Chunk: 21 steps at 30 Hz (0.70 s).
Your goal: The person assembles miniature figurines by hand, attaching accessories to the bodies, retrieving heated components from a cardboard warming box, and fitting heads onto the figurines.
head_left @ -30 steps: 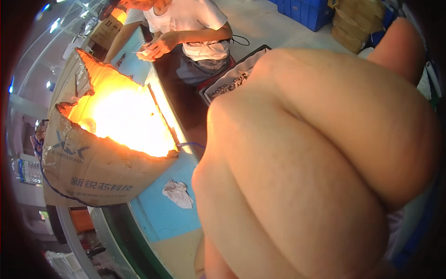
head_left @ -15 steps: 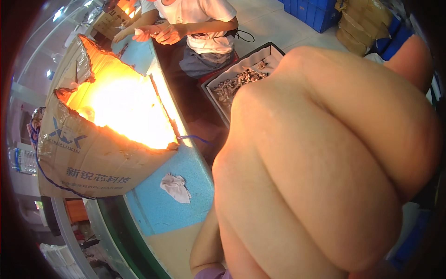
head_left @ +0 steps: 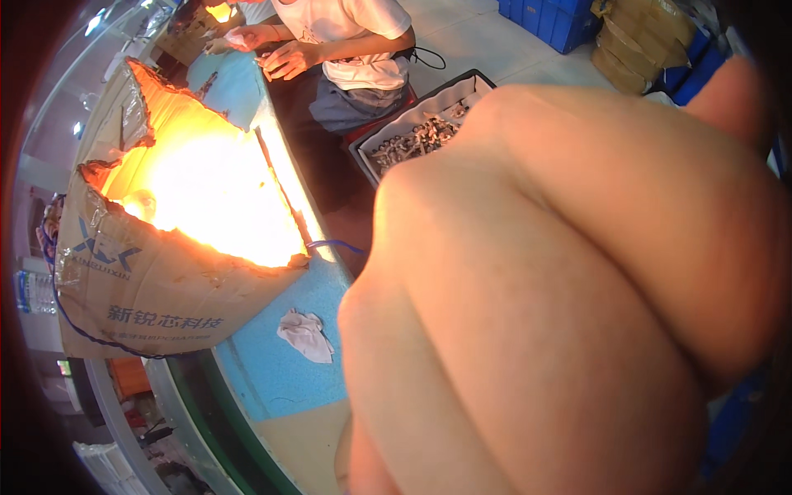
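Very close to the camera, what looks like my right hand (head_left: 528, 280) fills the right half of the head view. Its fingers are bent and pressed side by side, with the knuckles toward the upper left. The fingertips are out of sight, so what they hold, if anything, is hidden. My left hand does not show. A sliver of bare arm (head_left: 343, 462) appears beside the big hand at the lower edge. Left of the knuckles, a crumpled whitish cloth (head_left: 305, 335) lies on the blue bench top (head_left: 247, 375).
A torn cardboard box (head_left: 165, 289) with a glaring light inside stands on the bench at left. Beyond the knuckles is a tray (head_left: 417, 136) of small parts. A seated co-worker (head_left: 351, 49) works at the far side. Blue crates (head_left: 551, 23) and brown cartons (head_left: 643, 41) stand behind.
The big hand has shifted left in the picture and covers more of the bench, tray and bare arm. The whole scene has slid slightly left. The co-worker's hands have moved apart.
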Motion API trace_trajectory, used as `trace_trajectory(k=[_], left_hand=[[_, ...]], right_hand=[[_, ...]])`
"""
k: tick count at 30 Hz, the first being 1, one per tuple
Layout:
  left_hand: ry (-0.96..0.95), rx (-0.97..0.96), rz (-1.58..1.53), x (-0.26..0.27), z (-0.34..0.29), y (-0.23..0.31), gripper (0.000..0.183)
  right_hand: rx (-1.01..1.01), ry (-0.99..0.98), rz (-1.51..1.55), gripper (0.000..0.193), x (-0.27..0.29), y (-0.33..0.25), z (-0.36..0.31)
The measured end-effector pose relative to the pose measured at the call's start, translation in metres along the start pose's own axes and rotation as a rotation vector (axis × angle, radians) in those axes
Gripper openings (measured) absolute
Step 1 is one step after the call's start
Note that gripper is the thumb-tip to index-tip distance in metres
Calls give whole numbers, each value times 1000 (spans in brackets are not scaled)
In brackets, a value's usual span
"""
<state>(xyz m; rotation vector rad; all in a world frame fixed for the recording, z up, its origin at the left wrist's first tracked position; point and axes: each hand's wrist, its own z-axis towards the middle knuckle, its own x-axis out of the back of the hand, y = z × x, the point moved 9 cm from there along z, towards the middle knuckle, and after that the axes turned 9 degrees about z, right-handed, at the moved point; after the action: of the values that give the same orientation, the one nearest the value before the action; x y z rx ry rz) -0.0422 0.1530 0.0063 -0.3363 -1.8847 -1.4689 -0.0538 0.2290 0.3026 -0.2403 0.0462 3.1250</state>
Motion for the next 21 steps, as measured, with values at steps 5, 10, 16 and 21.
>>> trace_trajectory(k=[5, 10, 16, 21], left_hand=[[68, 24, -45, 3, -8, 1, 19], [24, 74, -21, -6, -15, -21, 23], [-172, 411, 227, 7, -3, 30, 24], [-15, 569, -576, -25, -30, -56, 25]], right_hand=[[22, -1, 23, 66, 3, 5, -5], [26, -17, 53, 67, -1, 16, -2], [39, -26, 64, 68, -4, 20, -7], [44, -56, 90, 69, -11, 31, -4]])
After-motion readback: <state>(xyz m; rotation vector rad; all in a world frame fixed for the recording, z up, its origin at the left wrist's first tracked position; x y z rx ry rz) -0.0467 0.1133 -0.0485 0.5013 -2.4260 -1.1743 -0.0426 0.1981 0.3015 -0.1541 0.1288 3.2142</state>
